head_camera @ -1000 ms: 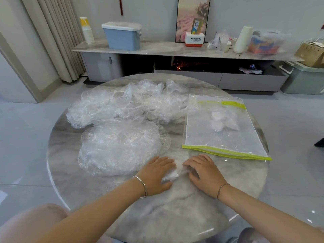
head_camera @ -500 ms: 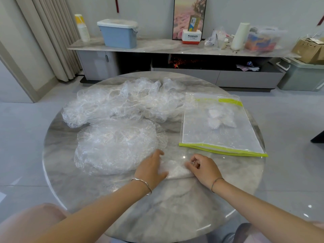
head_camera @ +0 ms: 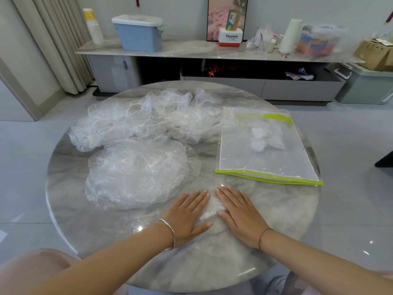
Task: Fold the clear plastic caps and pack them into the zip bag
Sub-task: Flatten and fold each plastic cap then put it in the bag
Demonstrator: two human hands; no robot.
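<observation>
Left hand, right hand flat on cap near bag edge.

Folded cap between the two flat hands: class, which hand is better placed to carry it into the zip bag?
Right, probably: the right hand rests on the folded cap nearer the zip bag; the left hand lies beside the unfolded caps.

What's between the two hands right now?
Head view: a folded clear plastic cap, a small whitish wad, lies on the marble table between the flat left hand and right hand; both touch its edges.
</observation>
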